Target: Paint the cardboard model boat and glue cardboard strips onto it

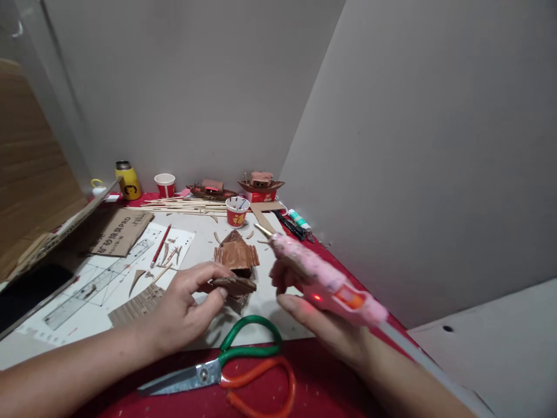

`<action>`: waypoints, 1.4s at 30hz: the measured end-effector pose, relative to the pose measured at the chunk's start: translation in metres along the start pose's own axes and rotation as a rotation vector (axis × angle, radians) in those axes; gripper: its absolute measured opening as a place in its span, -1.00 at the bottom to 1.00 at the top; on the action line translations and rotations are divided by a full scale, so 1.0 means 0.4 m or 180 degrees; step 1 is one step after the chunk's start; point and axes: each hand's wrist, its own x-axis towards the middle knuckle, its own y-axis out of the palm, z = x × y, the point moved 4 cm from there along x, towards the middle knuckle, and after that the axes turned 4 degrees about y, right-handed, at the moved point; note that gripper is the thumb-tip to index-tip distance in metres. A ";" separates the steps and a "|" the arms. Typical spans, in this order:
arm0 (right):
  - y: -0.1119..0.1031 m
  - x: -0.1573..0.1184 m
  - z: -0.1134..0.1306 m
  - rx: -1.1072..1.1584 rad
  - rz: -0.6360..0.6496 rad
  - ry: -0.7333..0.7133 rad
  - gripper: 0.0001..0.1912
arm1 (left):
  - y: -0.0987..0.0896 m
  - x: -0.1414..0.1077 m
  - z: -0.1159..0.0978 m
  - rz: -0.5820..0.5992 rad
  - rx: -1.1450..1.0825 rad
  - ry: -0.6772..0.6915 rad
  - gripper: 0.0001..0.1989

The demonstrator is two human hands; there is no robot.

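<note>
Between the thumb and fingers of my left hand is a small brown cardboard piece. It is held close over the near end of a brown model boat, which has a ridged roof and a pointed far end. Whether the piece touches the boat I cannot tell. My right hand is wrapped round a pink glue gun. Its metal nozzle points up and left, a red light glows on its side, and a pale glue stick comes out of the back.
Scissors with green and orange handles lie at the near edge. A ruler, a red pencil and cardboard scraps are on the left. Behind stand a paper cup, wooden sticks, two finished-looking boats and a yellow bottle.
</note>
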 end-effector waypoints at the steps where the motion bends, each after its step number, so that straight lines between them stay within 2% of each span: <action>1: 0.019 0.004 -0.001 -0.0028 0.0139 -0.0048 -0.72 | 0.007 -0.003 0.001 0.0120 -0.0087 -0.0117 -0.80; 4: 0.054 -0.007 -0.018 -0.0267 0.0330 -0.0099 -0.88 | 0.030 -0.013 0.008 0.0315 -0.0563 -0.0509 -0.84; 6: 0.058 -0.025 -0.034 -0.0482 0.0201 -0.0111 -0.85 | 0.050 -0.022 0.019 0.0332 -0.1301 -0.0957 -0.91; 9: 0.060 -0.050 -0.051 -0.0530 0.0076 -0.0039 -0.82 | 0.092 -0.040 0.029 0.0432 -0.2639 -0.1645 -0.83; 12: 0.065 -0.055 -0.049 -0.0343 0.0112 0.0065 -0.86 | 0.114 -0.052 0.031 0.0394 -0.3144 -0.1856 -0.79; 14: 0.058 -0.046 -0.043 -0.0288 0.0068 0.0176 -0.85 | 0.113 -0.055 0.037 0.0292 -0.2998 -0.1865 -0.79; 18: 0.026 -0.026 -0.033 -0.0484 0.0071 0.0315 -0.78 | 0.077 -0.044 0.061 -0.0101 -0.2131 -0.1649 -0.82; 22: 0.016 -0.030 -0.034 -0.0603 0.0296 -0.0078 -0.66 | 0.029 -0.023 0.079 -0.0561 -0.1273 -0.1102 -0.92; 25: 0.028 -0.037 -0.043 -0.0786 0.0402 -0.0433 -0.66 | 0.005 -0.012 0.087 -0.0722 -0.0718 -0.0721 -0.92; 27: 0.032 -0.036 -0.050 -0.0865 0.0378 -0.0588 -0.65 | -0.005 -0.010 0.098 -0.0782 -0.0438 -0.0618 -0.94; 33: 0.029 -0.034 -0.060 -0.1302 0.0598 -0.0446 -0.58 | -0.009 -0.010 0.147 -0.0917 -0.0562 -0.0677 -0.85; 38: 0.052 -0.053 -0.054 -0.1902 0.0552 -0.0742 -0.55 | -0.007 -0.007 0.153 -0.1014 -0.0740 -0.0809 -0.85; 42: 0.078 -0.058 -0.069 -0.2279 0.0623 -0.0708 -0.50 | -0.011 -0.004 0.161 -0.1176 -0.0915 -0.0925 -0.83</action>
